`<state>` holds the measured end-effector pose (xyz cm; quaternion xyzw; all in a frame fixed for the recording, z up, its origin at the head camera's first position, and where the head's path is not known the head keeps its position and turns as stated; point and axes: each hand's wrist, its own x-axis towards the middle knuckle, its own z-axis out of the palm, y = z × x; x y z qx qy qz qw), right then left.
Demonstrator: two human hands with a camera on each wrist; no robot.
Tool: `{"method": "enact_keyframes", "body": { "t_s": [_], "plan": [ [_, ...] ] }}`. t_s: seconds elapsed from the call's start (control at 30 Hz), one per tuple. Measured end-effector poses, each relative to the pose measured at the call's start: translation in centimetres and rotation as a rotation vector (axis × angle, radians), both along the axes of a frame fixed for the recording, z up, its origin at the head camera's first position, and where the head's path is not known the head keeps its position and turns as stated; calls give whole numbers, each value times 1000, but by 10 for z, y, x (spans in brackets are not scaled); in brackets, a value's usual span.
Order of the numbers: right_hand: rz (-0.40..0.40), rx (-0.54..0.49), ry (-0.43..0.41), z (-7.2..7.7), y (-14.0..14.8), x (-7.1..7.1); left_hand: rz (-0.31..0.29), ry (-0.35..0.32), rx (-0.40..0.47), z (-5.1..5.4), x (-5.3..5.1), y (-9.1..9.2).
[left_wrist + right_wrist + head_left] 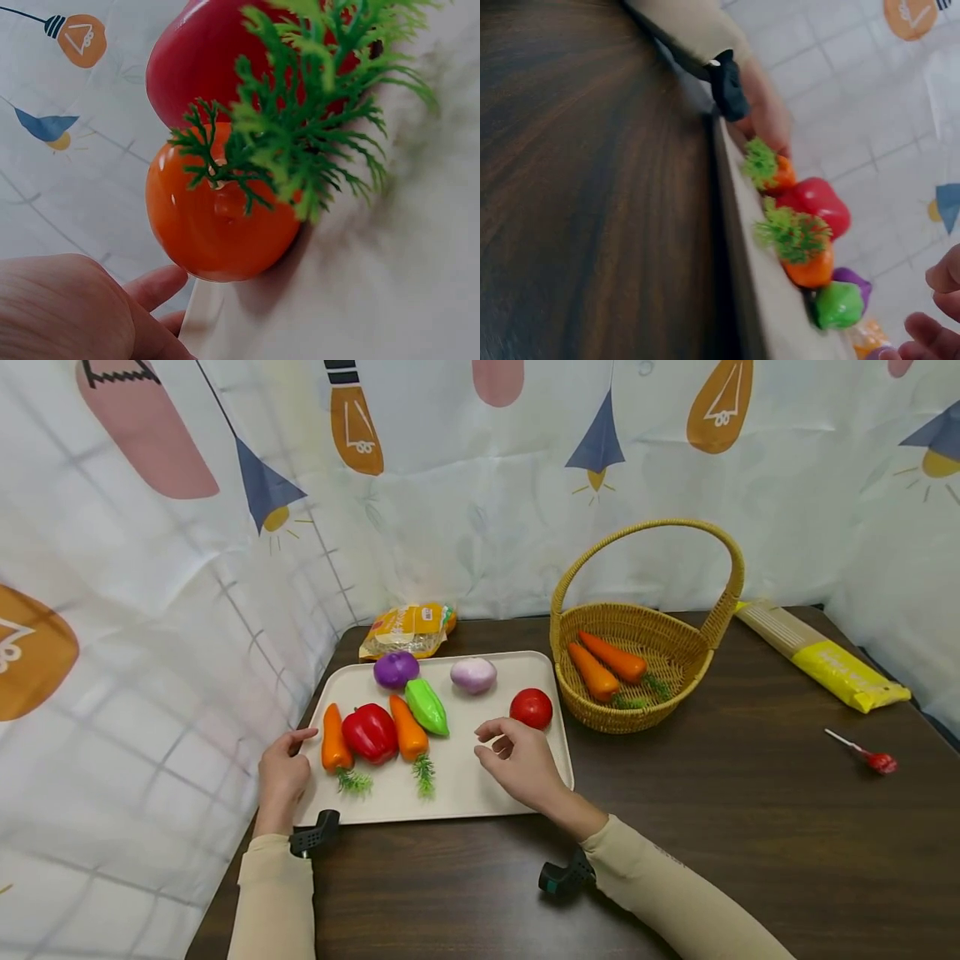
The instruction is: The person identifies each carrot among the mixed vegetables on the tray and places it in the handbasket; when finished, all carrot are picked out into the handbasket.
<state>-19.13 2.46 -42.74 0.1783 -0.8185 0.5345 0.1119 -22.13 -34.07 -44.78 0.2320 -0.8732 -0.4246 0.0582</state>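
Observation:
My left hand (285, 774) rests at the left rim of a cream tray (480, 797), fingers reaching toward a carrot (334, 739). Beside that carrot lie a red bell pepper (371, 733), a second carrot (408, 731) and a green ridged vegetable (427, 707). Toward the tray's back sit a dark purple round vegetable (396, 669) and a pale lilac one (473, 675). Over the right part of the tray hovers my right hand (525, 764), fingers loosely bent and holding nothing. A red tomato (532, 707) lies just beyond it. In the right wrist view, fingertips (945, 300) appear at the right edge.
A wicker basket (630, 718) with a tall handle stands right of the tray, holding two carrots (611, 656). Behind the tray lies an orange-and-clear food packet (408, 631). Farther right are a yellow noodle packet (825, 656) and a red lollipop (879, 762). Curtains hang behind and left.

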Motion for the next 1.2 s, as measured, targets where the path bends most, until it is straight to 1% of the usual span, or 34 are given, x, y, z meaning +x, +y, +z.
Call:
{"method": "enact_keyframes", "body": {
  "t_s": [0.13,0.27,0.47,0.7,0.83,0.97,1.1,1.2],
  "plan": [
    [17,5,-78,-5,-13,0,1,7,0,1,0,0],
    [42,-10,-141,-6,-25,-1,0,-7,15,3,0,1],
    [40,5,-190,-8,-46,-1,1,-15,22,4,0,1],
    [39,79,-258,-17,-66,-4,-4,2,3,2,0,-1],
    [23,92,-259,-20,-73,-3,-5,7,-2,1,0,-1],
    [11,147,-209,-25,-77,-3,3,8,6,-1,0,-1],
    [24,194,-161,-28,-78,-2,6,13,7,-1,0,-2],
    [41,187,-158,-28,-78,0,7,17,4,-1,0,-3]
  ]
}}
